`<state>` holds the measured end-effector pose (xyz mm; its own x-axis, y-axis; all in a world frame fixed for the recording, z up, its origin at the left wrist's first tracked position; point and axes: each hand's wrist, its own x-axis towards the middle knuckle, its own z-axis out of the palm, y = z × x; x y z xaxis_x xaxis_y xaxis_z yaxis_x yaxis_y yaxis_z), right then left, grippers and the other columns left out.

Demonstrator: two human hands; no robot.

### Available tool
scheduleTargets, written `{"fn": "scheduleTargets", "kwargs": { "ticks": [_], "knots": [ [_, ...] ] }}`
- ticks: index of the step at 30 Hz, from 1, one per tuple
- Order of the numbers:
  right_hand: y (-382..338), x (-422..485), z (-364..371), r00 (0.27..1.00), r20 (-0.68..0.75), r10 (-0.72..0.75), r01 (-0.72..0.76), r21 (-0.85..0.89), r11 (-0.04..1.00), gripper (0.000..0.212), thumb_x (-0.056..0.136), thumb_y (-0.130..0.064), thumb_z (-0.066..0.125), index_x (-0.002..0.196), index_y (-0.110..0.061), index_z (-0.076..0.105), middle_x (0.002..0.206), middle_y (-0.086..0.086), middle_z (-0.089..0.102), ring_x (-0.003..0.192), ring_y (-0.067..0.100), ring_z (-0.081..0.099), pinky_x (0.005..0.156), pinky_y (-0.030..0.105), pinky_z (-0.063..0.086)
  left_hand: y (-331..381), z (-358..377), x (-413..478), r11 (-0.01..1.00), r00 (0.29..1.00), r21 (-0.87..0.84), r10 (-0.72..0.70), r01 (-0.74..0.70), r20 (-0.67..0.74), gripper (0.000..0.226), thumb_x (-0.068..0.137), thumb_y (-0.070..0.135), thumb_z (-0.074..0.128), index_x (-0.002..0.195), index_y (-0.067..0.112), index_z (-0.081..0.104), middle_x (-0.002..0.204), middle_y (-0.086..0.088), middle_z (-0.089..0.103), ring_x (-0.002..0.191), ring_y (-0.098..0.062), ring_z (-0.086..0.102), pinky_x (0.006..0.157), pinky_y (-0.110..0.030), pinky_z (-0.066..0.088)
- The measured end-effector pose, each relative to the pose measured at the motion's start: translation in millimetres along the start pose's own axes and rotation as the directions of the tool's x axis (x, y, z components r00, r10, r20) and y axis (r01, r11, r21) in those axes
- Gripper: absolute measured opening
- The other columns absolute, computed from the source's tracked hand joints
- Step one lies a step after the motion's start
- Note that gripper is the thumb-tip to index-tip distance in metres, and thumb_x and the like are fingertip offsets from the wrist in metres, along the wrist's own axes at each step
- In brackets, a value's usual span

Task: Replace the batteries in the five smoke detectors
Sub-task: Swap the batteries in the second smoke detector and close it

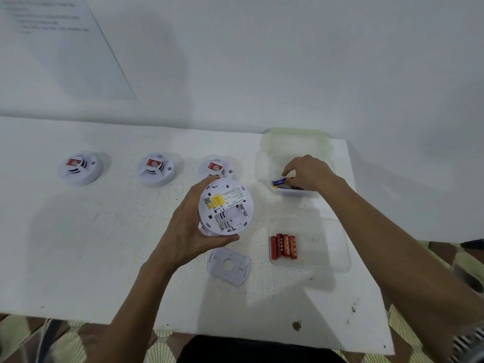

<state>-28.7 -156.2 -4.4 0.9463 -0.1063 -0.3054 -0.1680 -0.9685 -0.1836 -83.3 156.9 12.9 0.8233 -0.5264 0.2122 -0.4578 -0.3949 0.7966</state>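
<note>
Fingers point(289, 167) of the right hand point(310, 172) pinch a blue-and-yellow battery point(280, 182) inside the far tub point(327, 163), with darker cells under them. The left hand point(191, 231) curls round an upturned smoke detector point(225, 205) whose battery bay is bare, so this unit looks mid-swap. Its backplate point(229, 265) lies on the worktop point(104, 244) just below. Beside the right wrist, a second tub point(335, 258) holds four red batteries point(284, 247). Beyond the left fingers a row of three detectors point(156, 169) sits closed; I cannot tell whether they are done. No fifth shows.
</note>
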Motion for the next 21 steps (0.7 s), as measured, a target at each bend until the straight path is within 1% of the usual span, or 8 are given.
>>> {"fn": "scheduleTargets", "kwargs": {
  "ticks": [4,7,9,11,13,17,19,21],
  "knots": [
    [0.0,-0.2,0.9,0.998,-0.010,-0.058,0.058,-0.019,0.998,0.012,0.086,-0.031,0.064,0.096,-0.028,0.071,0.105,-0.005,0.063,0.079,0.016,0.053,0.058,0.025,0.036,-3.3,-0.2,-2.0,1.000,1.000,-0.006,0.004,-0.005,-0.019,0.093,0.061,0.053,0.076,0.138,0.046,0.025,0.138,0.029,0.037,0.127,0.005,0.038,0.103,-0.008,0.030],
    [3.7,-6.2,-1.3,0.995,-0.076,-0.069,0.076,0.094,0.993,0.009,0.085,-0.025,0.065,0.092,-0.025,0.071,0.083,-0.008,0.058,0.072,0.017,0.054,0.054,0.025,0.037,-4.7,-1.2,-1.4,1.000,1.000,0.001,0.002,-0.002,-0.016,0.093,0.061,0.052,0.075,0.137,0.051,0.023,0.140,0.019,0.039,0.128,0.002,0.038,0.104,-0.010,0.030],
    [4.9,-15.0,-4.6,0.986,-0.158,-0.058,0.097,0.248,0.964,0.007,0.084,-0.023,0.068,0.090,-0.025,0.070,0.087,-0.006,0.057,0.073,0.018,0.056,0.062,0.028,0.043,-5.1,-1.6,-0.4,1.000,1.000,0.015,0.009,-0.009,-0.013,0.094,0.062,0.046,0.079,0.137,0.052,0.022,0.140,0.012,0.040,0.128,-0.002,0.039,0.105,-0.014,0.031],
    [0.1,-30.2,-10.5,0.973,-0.231,-0.016,0.124,0.464,0.877,0.007,0.084,-0.018,0.070,0.090,-0.023,0.069,0.095,-0.004,0.062,0.075,0.018,0.061,0.064,0.022,0.046,-5.4,-1.8,0.5,1.000,1.000,0.019,0.017,-0.017,-0.017,0.096,0.062,0.039,0.081,0.137,0.053,0.022,0.139,0.015,0.040,0.128,0.000,0.039,0.105,-0.013,0.031],
    [-11.9,-51.1,-17.9,0.965,-0.259,0.036,0.154,0.675,0.721,0.008,0.086,-0.012,0.068,0.092,-0.017,0.069,0.096,-0.003,0.067,0.078,0.016,0.064,0.059,0.014,0.046,-3.9,-2.2,1.0,0.999,0.999,0.014,0.029,-0.029,-0.020,0.094,0.062,0.044,0.080,0.138,0.048,0.025,0.138,0.021,0.038,0.127,0.005,0.038,0.104,-0.009,0.030],
    [-45.5,-96.5,-27.6,0.951,-0.300,0.076,0.257,0.902,0.347,0.020,0.087,0.004,0.063,0.101,-0.009,0.070,0.097,0.006,0.072,0.080,0.016,0.065,0.066,0.025,0.057,-3.0,-2.0,2.8,1.000,0.999,-0.014,0.025,-0.025,-0.024,0.092,0.061,0.056,0.075,0.138,0.040,0.029,0.135,0.035,0.035,0.126,0.007,0.038,0.103,-0.008,0.030],
    [-63.0,-114.9,-26.4,0.930,-0.361,0.069,0.328,0.900,0.288,0.026,0.087,0.006,0.064,0.106,-0.010,0.070,0.097,0.007,0.072,0.081,0.020,0.065,0.069,0.028,0.058,-4.3,-1.2,3.0,0.999,1.000,-0.025,0.027,-0.027,-0.014,0.090,0.062,0.058,0.074,0.138,0.044,0.027,0.136,0.037,0.034,0.127,0.005,0.039,0.104,-0.010,0.031],
    [-79.6,-129.8,-21.2,0.901,-0.434,0.015,0.406,0.854,0.326,0.027,0.087,0.003,0.066,0.108,-0.014,0.067,0.095,0.003,0.072,0.085,0.018,0.067,0.072,0.029,0.058,-4.7,0.1,2.6,0.999,0.999,-0.038,0.033,-0.033,-0.013,0.090,0.064,0.055,0.073,0.139,0.041,0.027,0.138,0.030,0.035,0.128,0.000,0.040,0.106,-0.016,0.033]
  ]
}}
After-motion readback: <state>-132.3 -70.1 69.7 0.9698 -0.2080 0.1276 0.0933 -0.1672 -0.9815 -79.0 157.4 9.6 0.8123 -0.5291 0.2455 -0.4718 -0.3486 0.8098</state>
